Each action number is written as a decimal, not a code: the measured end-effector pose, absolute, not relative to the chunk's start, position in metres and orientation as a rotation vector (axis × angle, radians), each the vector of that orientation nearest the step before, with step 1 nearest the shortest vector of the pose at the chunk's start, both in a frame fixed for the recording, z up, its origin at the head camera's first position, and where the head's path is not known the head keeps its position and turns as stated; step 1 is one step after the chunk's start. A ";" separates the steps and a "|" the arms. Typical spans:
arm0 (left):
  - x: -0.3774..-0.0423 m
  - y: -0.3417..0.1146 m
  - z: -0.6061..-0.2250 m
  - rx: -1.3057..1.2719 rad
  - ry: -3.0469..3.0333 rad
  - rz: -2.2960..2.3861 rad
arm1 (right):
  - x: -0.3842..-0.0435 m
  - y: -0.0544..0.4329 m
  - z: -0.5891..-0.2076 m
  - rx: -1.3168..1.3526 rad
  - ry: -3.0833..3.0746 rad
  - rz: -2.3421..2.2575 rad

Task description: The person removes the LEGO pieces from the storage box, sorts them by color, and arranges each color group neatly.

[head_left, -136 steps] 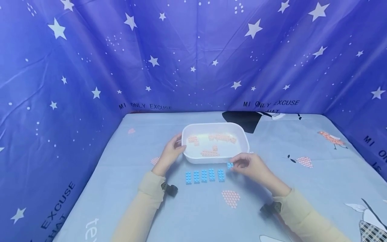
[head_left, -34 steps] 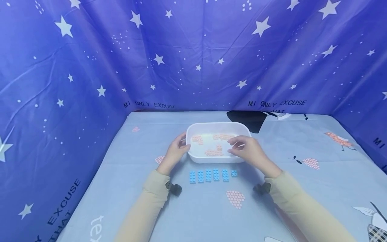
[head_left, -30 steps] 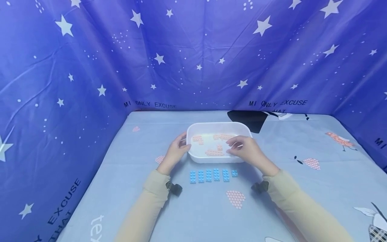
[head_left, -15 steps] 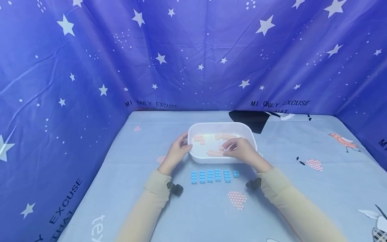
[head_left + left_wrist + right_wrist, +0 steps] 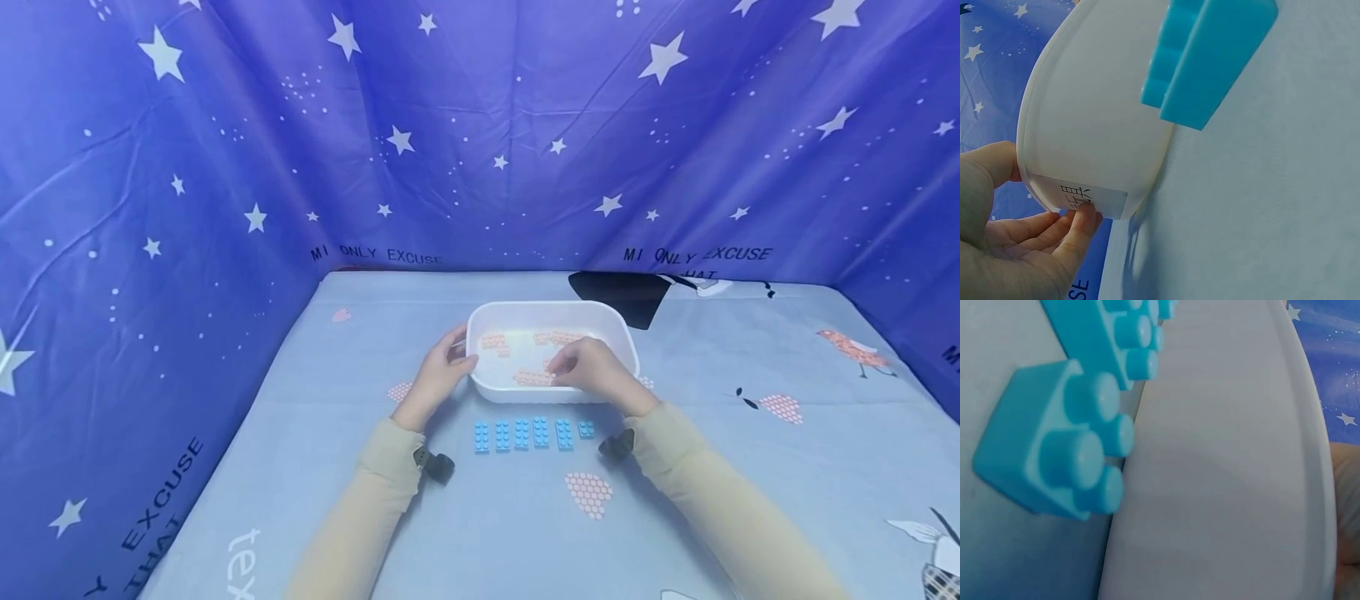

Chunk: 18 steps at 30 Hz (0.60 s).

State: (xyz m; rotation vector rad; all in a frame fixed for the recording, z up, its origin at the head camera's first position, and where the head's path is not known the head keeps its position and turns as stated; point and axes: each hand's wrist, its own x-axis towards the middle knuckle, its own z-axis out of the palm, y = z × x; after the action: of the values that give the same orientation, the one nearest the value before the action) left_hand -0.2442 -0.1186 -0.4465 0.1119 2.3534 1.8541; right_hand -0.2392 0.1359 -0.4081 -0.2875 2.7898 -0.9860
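Observation:
My left hand [image 5: 438,372] grips the left end of a white plastic tub [image 5: 555,393]. In the left wrist view, its thumb is at the rim and its fingers rest against the labelled outer wall. My right hand [image 5: 596,371] reaches over the near right side into the tub, its fingers bent at a small orange building block [image 5: 547,365]. That block is mostly hidden, so I cannot tell whether the fingers pinch it. Left of them lie more orange blocks [image 5: 531,378]. A small blue block [image 5: 1054,444] shows large in the right wrist view, outside the tub.
In front of the tub, a row of several long blue blocks [image 5: 521,434] ends at the right with the small square one. More orange blocks [image 5: 495,342] lie farther back inside the tub. A patterned grey-blue cloth [image 5: 420,517] covers the table; starry curtains [image 5: 480,125] surround it.
The small blue block, earlier in my right hand, now sits at the row's right end. My right hand has moved into the tub, then left and down to the small orange block. My left hand keeps its grip.

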 end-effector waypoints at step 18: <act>-0.243 -0.119 -0.446 0.127 2.368 1.854 | -0.247 0.130 -0.414 -0.265 2.763 -0.983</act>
State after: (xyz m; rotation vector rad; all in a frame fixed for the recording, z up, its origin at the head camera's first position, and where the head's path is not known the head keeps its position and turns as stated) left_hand -0.2433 -0.1194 -0.4462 0.1271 2.3678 1.8540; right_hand -0.2475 0.1304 -0.4138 -0.2654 2.7633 -0.9826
